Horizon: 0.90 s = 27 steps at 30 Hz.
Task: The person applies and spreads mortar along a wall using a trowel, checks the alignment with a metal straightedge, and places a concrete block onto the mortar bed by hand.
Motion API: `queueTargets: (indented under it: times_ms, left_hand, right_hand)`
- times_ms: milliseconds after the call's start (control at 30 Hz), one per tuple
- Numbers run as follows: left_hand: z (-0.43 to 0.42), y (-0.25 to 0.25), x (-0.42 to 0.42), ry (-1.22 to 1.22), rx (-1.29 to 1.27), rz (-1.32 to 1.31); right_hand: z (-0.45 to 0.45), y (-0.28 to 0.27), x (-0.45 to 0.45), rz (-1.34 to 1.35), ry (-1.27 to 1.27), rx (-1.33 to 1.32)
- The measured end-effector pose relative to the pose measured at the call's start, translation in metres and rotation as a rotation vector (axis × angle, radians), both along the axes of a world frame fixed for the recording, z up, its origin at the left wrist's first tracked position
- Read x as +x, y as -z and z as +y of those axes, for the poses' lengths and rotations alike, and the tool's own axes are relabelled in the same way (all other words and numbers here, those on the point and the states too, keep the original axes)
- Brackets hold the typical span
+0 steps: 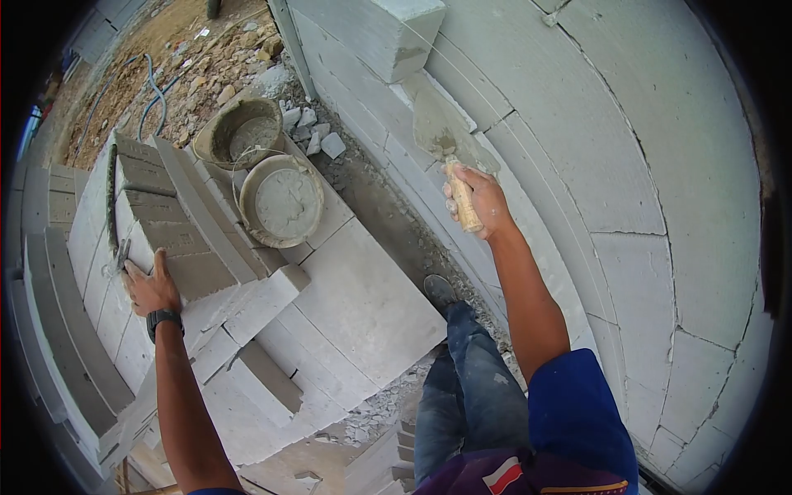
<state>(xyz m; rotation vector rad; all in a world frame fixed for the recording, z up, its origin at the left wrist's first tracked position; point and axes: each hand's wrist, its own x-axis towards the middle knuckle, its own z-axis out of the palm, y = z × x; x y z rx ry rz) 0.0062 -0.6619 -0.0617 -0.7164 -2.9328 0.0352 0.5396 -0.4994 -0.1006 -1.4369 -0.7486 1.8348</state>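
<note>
My right hand (478,196) is wrapped round the light wooden handle of a trowel (464,198). The trowel's blade (437,122) rests on the ledge of the block wall, just below a pale block (402,37). Wet grey mortar lies by the blade. On the left, my left hand (153,289), with a dark watch at the wrist, reaches to the stacked blocks (172,235). Its fingers are spread, beside a small metal tool (122,254) at the stack's edge; whether they touch it is unclear.
Two mortar buckets, a dark one (213,136) and a pale one (317,206), stand on the blocks left of centre. Rubble (332,145) and a narrow gap run along the wall (627,165). My shoe (440,289) is in that gap. A blue hose (153,87) lies on soil.
</note>
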Motion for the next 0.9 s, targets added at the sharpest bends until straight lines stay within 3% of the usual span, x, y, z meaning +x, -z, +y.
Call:
queueTargets:
  times_ms: [433,600,833,900]
  left_hand:
    - [0.0,0.002,0.0,0.002,0.006,-0.003]
    - [-0.002,0.003,-0.003,0.019,0.012,0.012]
    - [-0.002,0.005,-0.005,0.013,0.005,0.011]
    - [-0.001,0.004,-0.006,-0.002,-0.014,0.009]
  right_hand:
    - [0.022,-0.004,-0.026,-0.225,-0.129,0.097]
    - [0.012,0.011,-0.019,-0.198,-0.044,0.08]
    - [-0.034,0.024,-0.002,-0.264,-0.349,0.047]
    - [-0.042,0.023,0.005,-0.213,-0.283,0.091]
